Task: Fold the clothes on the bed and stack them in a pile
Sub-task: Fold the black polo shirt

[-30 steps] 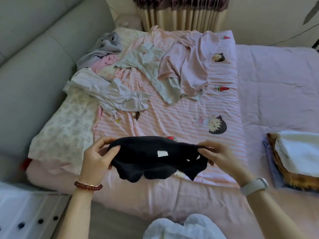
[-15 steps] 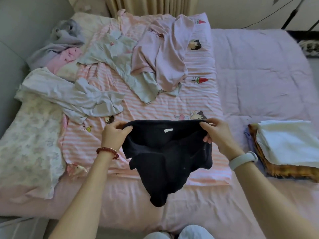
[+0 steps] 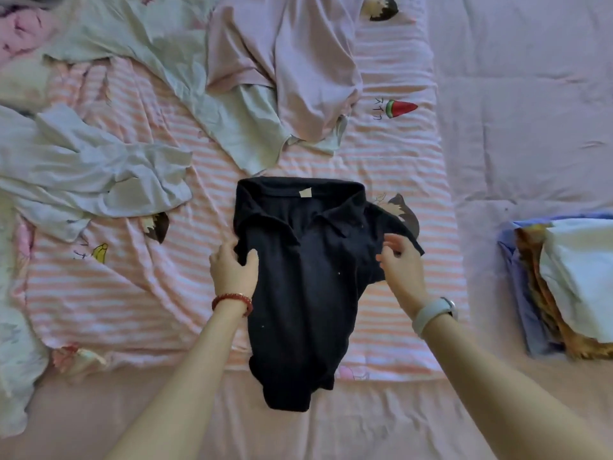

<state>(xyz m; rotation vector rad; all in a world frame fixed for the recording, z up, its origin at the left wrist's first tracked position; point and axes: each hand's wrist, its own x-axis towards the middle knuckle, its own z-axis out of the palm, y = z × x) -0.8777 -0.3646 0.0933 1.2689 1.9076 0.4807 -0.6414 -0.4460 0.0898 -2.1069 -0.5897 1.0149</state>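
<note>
A black collared shirt (image 3: 305, 280) lies front up on the pink striped sheet (image 3: 391, 154), collar away from me, a white label inside the neck. My left hand (image 3: 232, 265) pinches the shirt's left shoulder edge. At the right sleeve my right hand (image 3: 399, 260) has its fingers curled on the cloth. Unfolded clothes lie beyond: a pale pink top (image 3: 298, 61), a light green garment (image 3: 212, 104) and a white-grey one (image 3: 89, 174). A pile of folded clothes (image 3: 570, 280) sits on the bed at the right.
The lilac quilt (image 3: 524, 94) covers the bed's right side. More crumpled clothes, pink and grey, lie at the far left corner (image 3: 20, 38). A floral cloth (image 3: 13, 360) hangs at the left edge. The bed's near edge runs below the shirt.
The black shirt, held up by its top edge before, now lies spread flat on the sheet. Both hands have dropped from the collar to the shoulders. The view has tilted down toward the bed.
</note>
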